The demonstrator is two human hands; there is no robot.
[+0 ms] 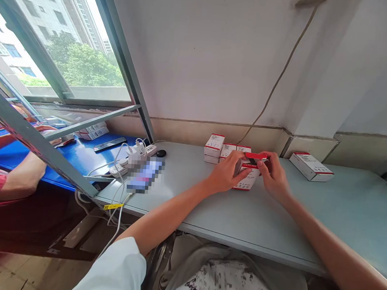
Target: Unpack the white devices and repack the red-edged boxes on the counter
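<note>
My left hand [226, 173] and my right hand [273, 176] both grip a small white carton with red edging [246, 178] on the grey counter [346, 215]. Its red top end [255, 156] sits between my fingers, with a dark gap showing, so the flap looks lifted. Close behind my left hand stand several similar cartons [214, 147], some partly hidden by my fingers. Another white-and-red carton [311, 166] lies on its side to the right of my right hand.
A power strip [140, 155] with white chargers and tangled cables, a pixelated phone [145, 175] and a black round object [161, 153] sit left on the counter. Beyond the window frame, a co-worker's arm [23, 176] in a red sleeve reaches a blue table [77, 160].
</note>
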